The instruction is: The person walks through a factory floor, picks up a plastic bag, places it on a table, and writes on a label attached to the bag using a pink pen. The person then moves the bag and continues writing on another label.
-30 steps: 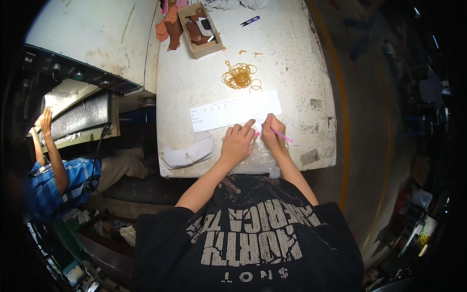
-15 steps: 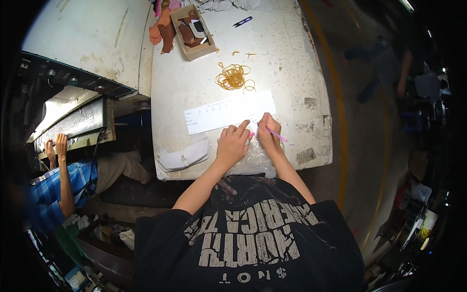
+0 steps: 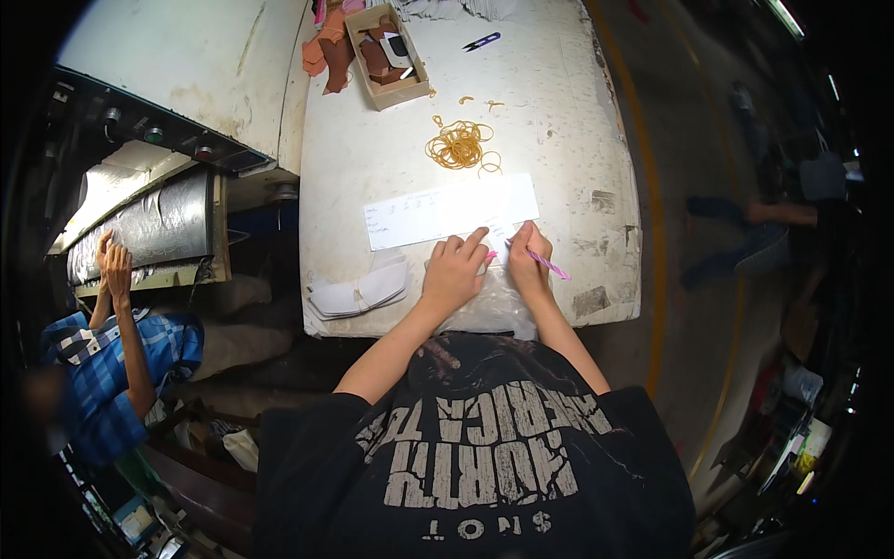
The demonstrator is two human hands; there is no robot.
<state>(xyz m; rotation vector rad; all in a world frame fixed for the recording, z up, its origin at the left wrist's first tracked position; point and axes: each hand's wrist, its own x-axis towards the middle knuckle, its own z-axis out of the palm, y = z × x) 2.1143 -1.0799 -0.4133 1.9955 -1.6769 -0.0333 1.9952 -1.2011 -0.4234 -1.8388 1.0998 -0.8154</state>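
My right hand (image 3: 531, 270) is closed round a pink-and-white striped pen (image 3: 549, 265), its tip on a small white paper slip (image 3: 498, 240). Stretched out and lying flat, the fingers of my left hand (image 3: 454, 272) press at the slip's left side. A small pink piece (image 3: 491, 254) shows by the left thumb; whether it is held I cannot tell. Under both wrists lies a clear plastic bag (image 3: 492, 307). Just beyond the hands is a long white sheet (image 3: 400, 224) with handwriting, partly washed out by glare.
Folded white pieces (image 3: 358, 293) lie left of my hands. Farther back are a heap of yellow rubber bands (image 3: 456, 147), a cardboard box (image 3: 400, 93) with brown pieces, and purple-handled thread snips (image 3: 481, 42). At the left, a person in a blue checked shirt (image 3: 121, 373) works at a machine.
The whole view has shifted slightly, putting the table a little to the right. My right hand still writes with the pen, and my left stays on the slip. The other person's hands have moved together.
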